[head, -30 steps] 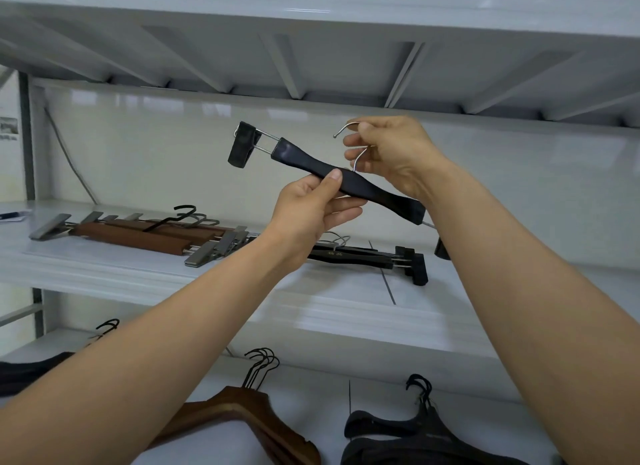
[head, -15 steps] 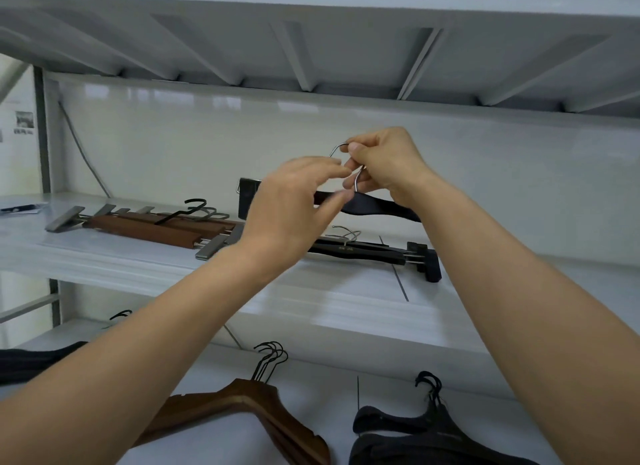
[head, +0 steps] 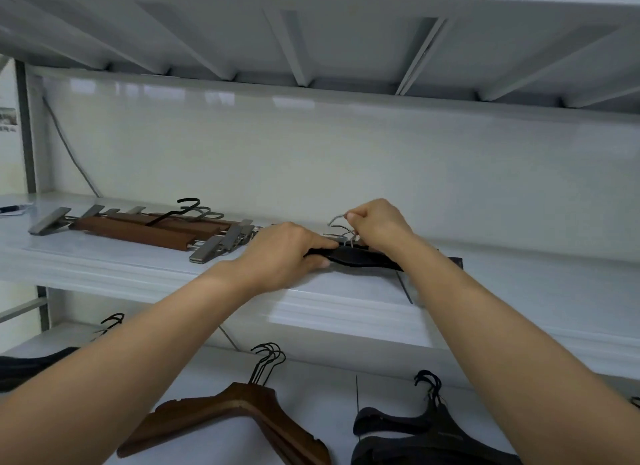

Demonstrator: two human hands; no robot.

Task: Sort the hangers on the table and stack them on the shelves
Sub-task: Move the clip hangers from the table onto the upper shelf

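Both hands were up at the middle shelf (head: pixel 346 312), on one black clip hanger (head: pixel 360 256). The hanger lay low on the shelf, roughly level, its bar running left to right between the two wrists. Whether it rested fully on the shelf or on other hangers beneath could not be told.

The left hand (head: pixel 287 253) gripped the left part of the bar, fingers curled over the top and thumb tucked at the near edge. The right hand (head: pixel 377 227) pinched the hanger's grey wire hook (head: pixel 337 218) between thumb and forefinger, the remaining fingers folded in. More grey wire hooks were bunched just under that pinch. A black clip (head: pixel 457 262) showed past the right forearm.

To the left on the same shelf lay brown clip hangers (head: pixel 138 229) stacked together, metal clips at both ends and hooks pointing toward the wall, near the left hand but apart from it. A pen (head: pixel 10 209) sat at the far left edge.

On the lower shelf (head: pixel 311 388), brown coat hangers (head: pixel 235 419) were stacked between the forearms, with black coat hangers (head: pixel 415 430) just to their right. A cable (head: pixel 69 153) ran down the back wall. The ribbed underside of the top shelf (head: pixel 311 31) filled the upper view.
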